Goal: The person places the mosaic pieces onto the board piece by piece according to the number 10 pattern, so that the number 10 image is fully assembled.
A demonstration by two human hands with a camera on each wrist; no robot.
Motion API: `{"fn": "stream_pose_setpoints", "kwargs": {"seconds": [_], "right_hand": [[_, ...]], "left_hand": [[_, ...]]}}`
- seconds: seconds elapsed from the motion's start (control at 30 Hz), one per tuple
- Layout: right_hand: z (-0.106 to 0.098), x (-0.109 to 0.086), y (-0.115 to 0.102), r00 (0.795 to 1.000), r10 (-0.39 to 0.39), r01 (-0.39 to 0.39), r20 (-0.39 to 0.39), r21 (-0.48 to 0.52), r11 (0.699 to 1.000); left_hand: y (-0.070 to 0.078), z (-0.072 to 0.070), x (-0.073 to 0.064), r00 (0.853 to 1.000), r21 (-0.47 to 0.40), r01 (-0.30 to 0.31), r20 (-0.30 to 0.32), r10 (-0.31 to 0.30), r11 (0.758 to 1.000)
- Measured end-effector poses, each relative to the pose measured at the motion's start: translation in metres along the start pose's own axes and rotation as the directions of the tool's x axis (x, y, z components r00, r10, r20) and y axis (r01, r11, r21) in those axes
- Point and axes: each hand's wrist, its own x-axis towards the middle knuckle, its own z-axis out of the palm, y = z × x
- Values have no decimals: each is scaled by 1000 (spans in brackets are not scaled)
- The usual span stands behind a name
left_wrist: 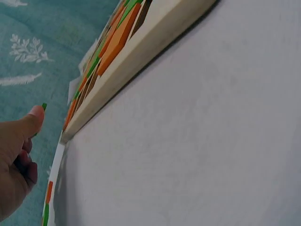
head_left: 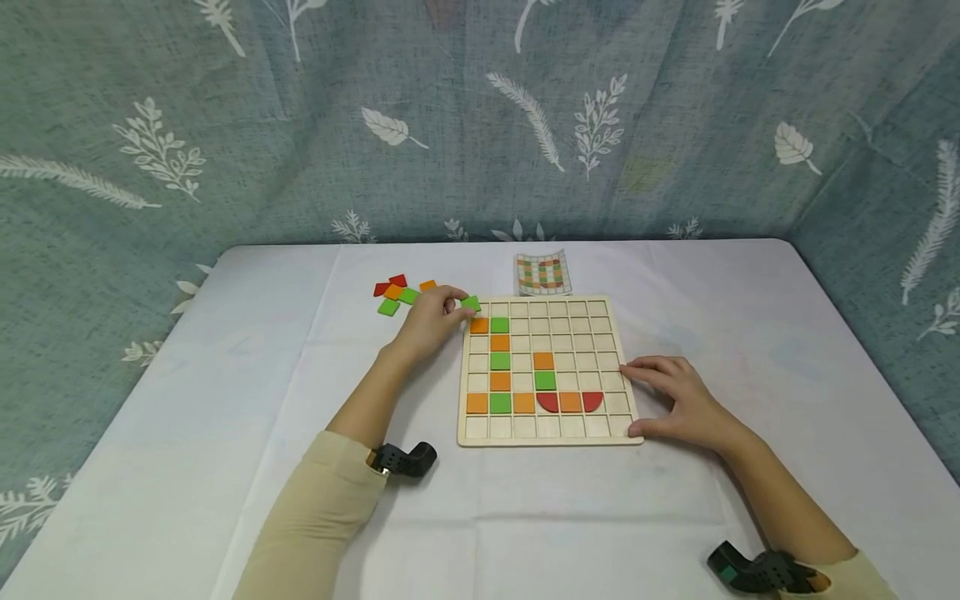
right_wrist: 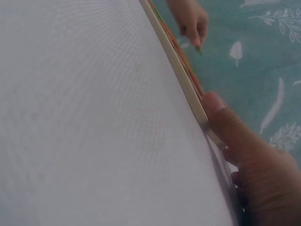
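My left hand (head_left: 431, 321) pinches a green square tile (head_left: 470, 303) between thumb and fingers, over the top left corner of a wooden grid board (head_left: 585, 429). In the left wrist view the tile's edge shows beyond the thumb (left_wrist: 35, 115). Orange and green squares and two red rounded pieces (head_left: 592, 402) lie in some of the board's cells. My right hand (head_left: 686, 404) rests against the board's right edge, fingers extended, thumb near the lower right corner. The right wrist view shows that thumb (right_wrist: 230, 122) touching the rim.
Several loose red, orange and green tiles (head_left: 388, 307) lie left of the board, just beyond my left hand. Behind the board lies a card (head_left: 543, 273) printed with a coloured grid pattern. A white cloth (head_left: 540, 517) covers the table, and a patterned curtain (head_left: 450, 167) hangs behind it.
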Motion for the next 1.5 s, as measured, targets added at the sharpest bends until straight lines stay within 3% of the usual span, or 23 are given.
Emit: {"fn": "stream_pose_setpoints", "kwargs": {"seconds": [0.23,0.43,0.63,1.0,1.3,1.5], "right_hand": [[1,0,1,1000,15,-15,4,10,1000],[1,-1,1,1000,11,-11,5,3,1000],[1,-2,0,1000,16,-16,3,-3,1000],[0,-2,0,1000,18,-18,7,-3,1000],[-1,-1,2,1000,3,-3,0,-5,1000],[-1,-1,1,1000,-6,6,1,-3,1000]], "left_hand": [[12,8,-2,999,-25,-36,13,37,999],[35,15,-13,993,-29,-108,39,109,994],[59,24,-21,979,-69,-186,72,191,980],[84,51,-28,950,-89,-269,141,279,959],[99,72,-39,926,28,-345,172,336,938],[101,83,-44,918,60,-350,218,330,935]]}}
